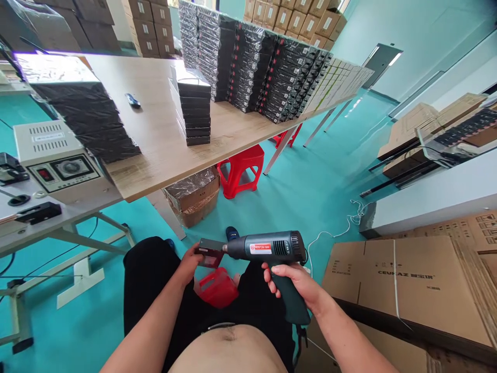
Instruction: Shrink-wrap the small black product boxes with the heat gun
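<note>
Nearest, I see right hand (293, 282), fingers wrapped round handle of heat gun (274, 246); left hand (189, 265), fingers clamped on left end of small dark box (212, 247), held in front of nozzle (227, 249); touching or just apart, I cannot tell; I'd judge it best to hold nozzle slightly clear, sweep evenly, spare left fingertips hot air; beyond, worktop (155, 163) bears short stack of boxes (198, 116).

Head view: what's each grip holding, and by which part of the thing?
Right grip: heat gun, by its handle. Left grip: small dark box, by its left end.
</note>
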Demonstrator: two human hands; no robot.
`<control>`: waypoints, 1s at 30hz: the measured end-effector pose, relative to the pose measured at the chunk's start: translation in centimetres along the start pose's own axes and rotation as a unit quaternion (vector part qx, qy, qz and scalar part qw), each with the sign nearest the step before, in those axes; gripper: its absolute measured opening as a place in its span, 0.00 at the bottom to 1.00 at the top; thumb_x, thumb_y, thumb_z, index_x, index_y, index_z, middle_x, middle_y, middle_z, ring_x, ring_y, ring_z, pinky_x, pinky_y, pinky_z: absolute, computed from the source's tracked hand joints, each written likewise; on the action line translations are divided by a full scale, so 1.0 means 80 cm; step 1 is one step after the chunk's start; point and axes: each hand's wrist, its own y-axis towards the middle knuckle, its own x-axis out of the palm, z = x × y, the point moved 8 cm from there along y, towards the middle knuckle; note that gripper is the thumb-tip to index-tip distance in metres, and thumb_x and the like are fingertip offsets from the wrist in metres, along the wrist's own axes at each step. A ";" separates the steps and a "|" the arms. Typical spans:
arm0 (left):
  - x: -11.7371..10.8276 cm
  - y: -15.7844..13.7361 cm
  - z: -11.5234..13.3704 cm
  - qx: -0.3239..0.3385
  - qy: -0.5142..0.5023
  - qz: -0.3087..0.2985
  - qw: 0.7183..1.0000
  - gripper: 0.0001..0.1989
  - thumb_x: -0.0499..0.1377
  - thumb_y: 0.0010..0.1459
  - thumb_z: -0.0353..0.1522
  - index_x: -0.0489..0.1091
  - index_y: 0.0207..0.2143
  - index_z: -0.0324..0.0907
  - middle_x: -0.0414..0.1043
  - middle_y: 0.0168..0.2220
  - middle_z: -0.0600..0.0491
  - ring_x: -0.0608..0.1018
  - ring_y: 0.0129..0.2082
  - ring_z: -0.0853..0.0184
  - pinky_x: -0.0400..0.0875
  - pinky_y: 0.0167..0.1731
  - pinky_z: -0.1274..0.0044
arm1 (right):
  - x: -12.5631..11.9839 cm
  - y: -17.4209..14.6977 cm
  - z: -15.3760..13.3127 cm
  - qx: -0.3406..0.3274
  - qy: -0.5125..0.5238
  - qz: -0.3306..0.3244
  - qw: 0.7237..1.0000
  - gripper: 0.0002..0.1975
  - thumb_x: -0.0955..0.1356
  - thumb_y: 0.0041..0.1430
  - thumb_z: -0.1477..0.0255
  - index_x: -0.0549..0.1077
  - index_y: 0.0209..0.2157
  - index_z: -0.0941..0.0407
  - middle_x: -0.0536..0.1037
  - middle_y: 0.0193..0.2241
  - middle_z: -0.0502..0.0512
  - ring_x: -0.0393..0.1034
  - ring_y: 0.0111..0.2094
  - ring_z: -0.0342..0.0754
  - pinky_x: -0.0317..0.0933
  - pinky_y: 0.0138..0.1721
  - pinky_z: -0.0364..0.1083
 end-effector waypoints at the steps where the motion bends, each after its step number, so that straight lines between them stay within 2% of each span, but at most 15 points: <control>1: -0.002 0.002 -0.007 -0.021 -0.018 0.002 1.000 0.18 0.54 0.31 0.21 0.71 0.30 0.40 0.73 0.24 0.56 0.74 0.25 0.64 0.66 0.26 0.76 | 0.004 0.001 -0.005 -0.009 0.019 0.002 1.000 0.16 0.68 0.53 0.66 0.75 0.41 0.59 0.77 0.31 0.55 0.71 0.26 0.44 0.65 0.25 0.42; 4: -0.006 0.006 -0.028 -0.106 -0.088 0.005 0.990 0.14 0.53 0.29 0.22 0.68 0.25 0.40 0.70 0.20 0.55 0.72 0.20 0.65 0.65 0.21 0.76 | 0.019 0.004 -0.019 -0.037 0.031 0.005 0.999 0.15 0.68 0.54 0.66 0.74 0.42 0.59 0.77 0.32 0.55 0.71 0.27 0.44 0.65 0.26 0.42; 7: -0.010 0.007 -0.037 -0.172 -0.130 0.019 0.976 0.09 0.52 0.30 0.26 0.65 0.21 0.41 0.69 0.18 0.54 0.71 0.18 0.64 0.66 0.20 0.73 | 0.040 0.001 -0.017 -0.017 -0.023 -0.047 0.998 0.15 0.69 0.53 0.67 0.74 0.41 0.59 0.77 0.31 0.55 0.72 0.27 0.45 0.65 0.26 0.43; 11: -0.015 0.004 -0.028 -0.182 -0.187 0.033 0.965 0.09 0.51 0.34 0.29 0.66 0.23 0.41 0.68 0.19 0.52 0.72 0.19 0.64 0.68 0.21 0.73 | 0.050 -0.019 0.004 0.026 -0.105 -0.125 0.986 0.14 0.70 0.51 0.68 0.76 0.40 0.60 0.77 0.29 0.54 0.71 0.25 0.44 0.64 0.26 0.44; 14: -0.008 0.000 -0.015 -0.165 -0.240 -0.006 0.957 0.17 0.51 0.43 0.33 0.72 0.35 0.38 0.71 0.23 0.50 0.74 0.20 0.63 0.70 0.21 0.72 | 0.045 -0.031 0.022 0.054 -0.126 -0.145 0.980 0.14 0.71 0.50 0.68 0.76 0.39 0.60 0.77 0.28 0.54 0.70 0.23 0.44 0.62 0.25 0.43; 16: -0.002 -0.004 -0.007 -0.157 -0.251 -0.038 0.955 0.21 0.52 0.50 0.38 0.71 0.43 0.37 0.74 0.28 0.47 0.76 0.23 0.61 0.72 0.23 0.70 | 0.039 -0.033 0.032 0.067 -0.102 -0.133 0.984 0.15 0.70 0.50 0.68 0.75 0.39 0.60 0.77 0.28 0.55 0.70 0.24 0.44 0.63 0.25 0.43; 18: 0.005 -0.011 -0.001 -0.165 -0.255 -0.062 0.951 0.26 0.52 0.54 0.46 0.70 0.47 0.38 0.75 0.33 0.44 0.78 0.29 0.58 0.73 0.28 0.67 | 0.029 -0.029 0.037 0.066 -0.062 -0.101 0.991 0.16 0.70 0.50 0.67 0.75 0.41 0.61 0.77 0.29 0.55 0.71 0.24 0.44 0.63 0.25 0.43; 20: 0.011 -0.017 0.005 -0.169 -0.264 -0.084 0.946 0.32 0.52 0.53 0.54 0.70 0.48 0.38 0.76 0.37 0.42 0.79 0.35 0.55 0.74 0.32 0.65 | 0.017 -0.024 0.040 0.055 -0.028 -0.063 0.996 0.17 0.69 0.51 0.66 0.75 0.41 0.61 0.77 0.29 0.56 0.71 0.25 0.44 0.63 0.25 0.43; 22: 0.016 -0.020 0.013 -0.156 -0.272 -0.107 0.944 0.35 0.53 0.52 0.57 0.69 0.49 0.38 0.76 0.39 0.42 0.79 0.40 0.53 0.74 0.36 0.64 | 0.004 -0.019 0.039 0.036 -0.001 -0.029 0.999 0.16 0.69 0.52 0.66 0.74 0.42 0.60 0.77 0.30 0.56 0.71 0.25 0.44 0.63 0.24 0.42; 24: 0.018 -0.021 0.014 -0.146 -0.261 -0.118 0.947 0.33 0.56 0.51 0.54 0.70 0.49 0.38 0.77 0.39 0.42 0.78 0.40 0.53 0.73 0.39 0.63 | -0.008 -0.015 0.038 0.021 0.028 -0.004 0.999 0.15 0.68 0.54 0.67 0.74 0.42 0.60 0.76 0.30 0.56 0.71 0.25 0.44 0.63 0.24 0.41; 27: 0.018 -0.020 -0.003 -0.160 -0.165 -0.099 0.968 0.22 0.64 0.48 0.40 0.72 0.43 0.37 0.78 0.35 0.44 0.79 0.35 0.55 0.73 0.38 0.65 | -0.023 -0.011 0.038 0.018 0.070 0.019 0.997 0.14 0.67 0.55 0.67 0.75 0.42 0.59 0.76 0.31 0.55 0.70 0.26 0.43 0.63 0.24 0.41; 28: 0.015 -0.017 -0.007 -0.149 -0.119 -0.082 0.978 0.20 0.66 0.47 0.36 0.72 0.42 0.37 0.78 0.34 0.45 0.79 0.33 0.57 0.73 0.36 0.66 | -0.027 -0.010 0.038 0.021 0.082 0.024 0.996 0.14 0.67 0.55 0.67 0.75 0.42 0.59 0.76 0.31 0.55 0.70 0.26 0.43 0.63 0.24 0.41; 30: 0.011 -0.011 -0.007 -0.082 -0.018 -0.045 0.995 0.18 0.67 0.43 0.32 0.72 0.39 0.38 0.77 0.33 0.48 0.79 0.32 0.59 0.73 0.34 0.70 | -0.035 -0.008 0.037 0.020 0.102 0.033 0.994 0.14 0.67 0.55 0.67 0.75 0.42 0.60 0.76 0.31 0.55 0.70 0.26 0.43 0.63 0.24 0.40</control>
